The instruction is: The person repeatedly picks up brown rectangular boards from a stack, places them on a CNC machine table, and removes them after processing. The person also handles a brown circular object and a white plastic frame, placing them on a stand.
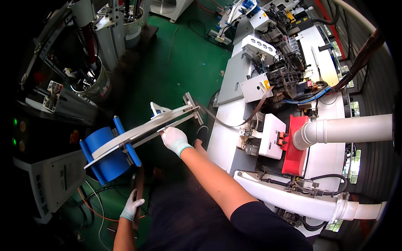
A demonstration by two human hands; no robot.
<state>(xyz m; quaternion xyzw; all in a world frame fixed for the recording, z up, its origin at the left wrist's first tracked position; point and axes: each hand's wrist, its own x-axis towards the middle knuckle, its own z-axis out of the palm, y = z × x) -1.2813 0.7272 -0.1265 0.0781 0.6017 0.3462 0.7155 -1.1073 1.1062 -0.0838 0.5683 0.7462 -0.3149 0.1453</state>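
Observation:
My right hand (174, 139), in a white glove, rests on the edge of a long white flat arm (142, 129) that runs from a blue reel (108, 154) up to a small bracket (192, 106); its fingers curl onto the arm. A thin dark strip (247, 118) leads from that bracket into the white machine (289, 96). My left hand (131, 207), also gloved, is low down and grips a dark brown strip (139, 190) hanging below the reel.
The green floor (184, 54) lies beyond the reel. Metal canisters and frames (94, 79) stand at the left, above a grey control box (56, 180). White pipes (347, 129) and a red block (295, 146) sit on the machine at the right.

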